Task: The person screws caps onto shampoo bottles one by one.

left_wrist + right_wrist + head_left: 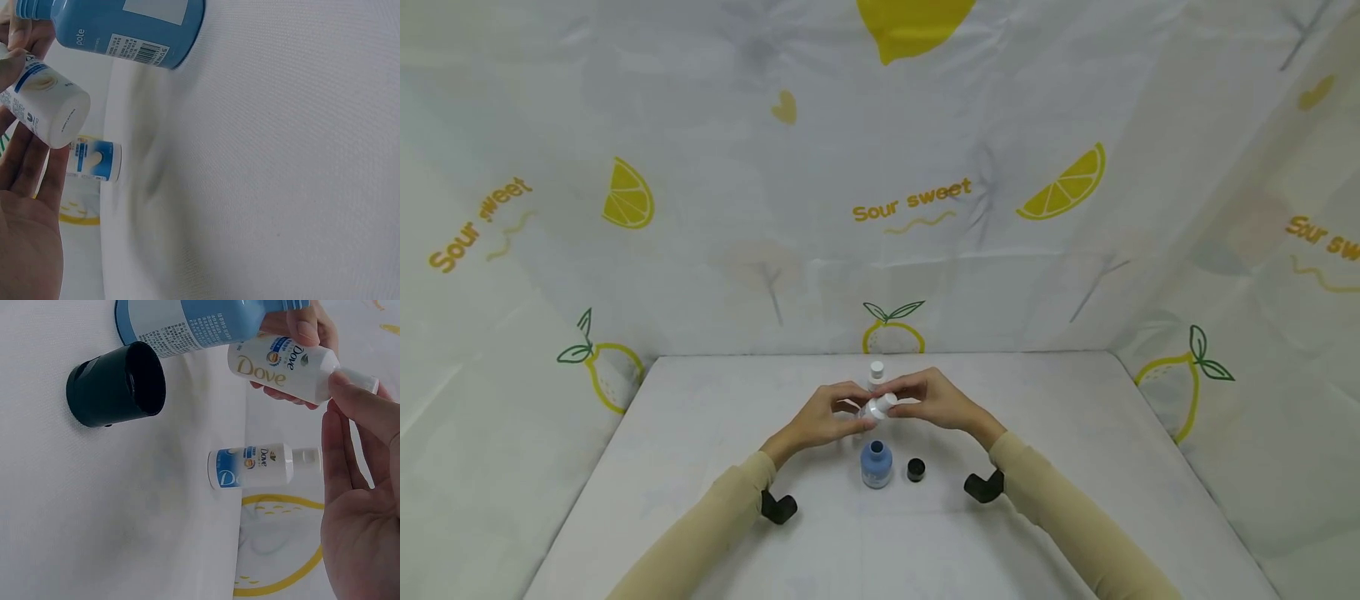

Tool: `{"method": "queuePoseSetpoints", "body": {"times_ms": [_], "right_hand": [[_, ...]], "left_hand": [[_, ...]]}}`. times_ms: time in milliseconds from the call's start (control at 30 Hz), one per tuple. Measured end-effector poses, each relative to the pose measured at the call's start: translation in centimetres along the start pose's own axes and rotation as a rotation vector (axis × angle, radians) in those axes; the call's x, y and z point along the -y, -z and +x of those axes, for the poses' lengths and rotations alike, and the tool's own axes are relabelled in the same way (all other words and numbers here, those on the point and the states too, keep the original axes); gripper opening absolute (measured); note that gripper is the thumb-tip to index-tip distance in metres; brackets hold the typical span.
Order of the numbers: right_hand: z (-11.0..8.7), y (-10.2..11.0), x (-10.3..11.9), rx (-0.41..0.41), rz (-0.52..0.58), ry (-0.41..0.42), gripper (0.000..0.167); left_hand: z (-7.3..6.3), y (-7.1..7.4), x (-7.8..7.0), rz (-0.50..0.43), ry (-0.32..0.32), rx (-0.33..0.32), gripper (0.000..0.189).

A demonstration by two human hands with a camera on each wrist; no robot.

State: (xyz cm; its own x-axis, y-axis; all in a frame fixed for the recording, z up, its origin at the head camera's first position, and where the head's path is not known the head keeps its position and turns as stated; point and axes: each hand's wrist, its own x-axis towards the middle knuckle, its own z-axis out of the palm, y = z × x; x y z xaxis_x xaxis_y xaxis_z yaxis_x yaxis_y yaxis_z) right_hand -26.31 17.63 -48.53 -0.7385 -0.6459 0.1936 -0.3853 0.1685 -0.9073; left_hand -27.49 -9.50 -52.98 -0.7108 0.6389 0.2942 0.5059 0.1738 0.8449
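Note:
A white Dove bottle (281, 365) with gold lettering is held tilted above the table, its white cap (887, 401) pointing up to the right. My left hand (827, 417) grips its body between thumb and fingers. At the shoulder and cap end, the thumb and fingers of my right hand (940, 400) pinch the bottle. Nearer to me stands an uncapped blue bottle (876, 468), its threaded neck bare. To its right a black cap (119, 384) sits with its hollow end up. Behind the hands, a second Dove bottle (256, 467) with a blue-and-white label stands upright, capped.
The white cloth-covered table (700, 433) meets a lemon-printed curtain (737, 250) at its back and sides. Black wrist mounts (985, 487) stick out below both sleeves.

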Motion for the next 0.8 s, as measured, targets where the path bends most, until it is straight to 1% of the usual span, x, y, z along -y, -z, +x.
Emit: {"method": "queuePoseSetpoints", "body": {"times_ms": [200, 433, 567, 800], "right_hand": [[0.2, -0.12, 0.17, -0.04, -0.03, -0.013, 0.033], [0.18, -0.24, 0.08, -0.074, -0.071, -0.011, 0.031], [0.19, -0.4, 0.05, -0.101, -0.077, -0.022, 0.03], [0.19, -0.62, -0.09, -0.126, -0.128, -0.042, 0.029]], "left_hand": [[0.22, 0.15, 0.0, 0.001, -0.002, -0.003, 0.034], [0.16, -0.16, -0.05, -0.011, -0.006, -0.005, 0.033], [0.21, -0.32, -0.13, -0.015, -0.002, -0.004, 0.032], [0.06, -0.54, -0.07, -0.017, -0.001, -0.005, 0.033]]}}
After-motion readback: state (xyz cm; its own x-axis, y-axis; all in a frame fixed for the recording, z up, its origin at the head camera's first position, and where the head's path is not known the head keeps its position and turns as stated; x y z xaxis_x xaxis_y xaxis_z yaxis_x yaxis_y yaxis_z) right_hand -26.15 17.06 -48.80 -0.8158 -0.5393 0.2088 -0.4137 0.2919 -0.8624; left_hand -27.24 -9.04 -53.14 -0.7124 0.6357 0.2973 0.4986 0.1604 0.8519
